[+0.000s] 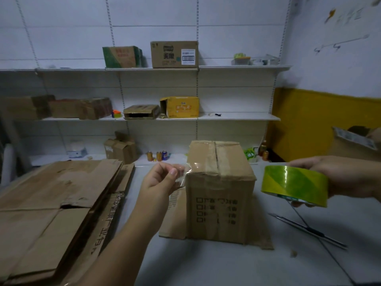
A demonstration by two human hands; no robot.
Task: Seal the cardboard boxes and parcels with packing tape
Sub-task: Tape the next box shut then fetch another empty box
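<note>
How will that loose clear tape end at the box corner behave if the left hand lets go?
The tape end looks thin and floppy; it would probably curl or stick to itself. One side seems stuck to the box, so it likely stays hanging there. The left hand pinches it; it may cling to the fingers.

Clearance around the box on the table

Your left hand [162, 180] sits tight against the upper left edge of the upright cardboard box [219, 190], pinching a clear tape strip [185, 172] there; no gap on that side. Flattened cardboard [57, 203] fills the table's left portion, and a flat sheet [173, 215] lies under the box. Bare table [206, 265] in front of the box is open. To the right, scissors [309, 229] lie on the surface, below the tape roll [294, 185] in your right hand [340, 176].
</note>
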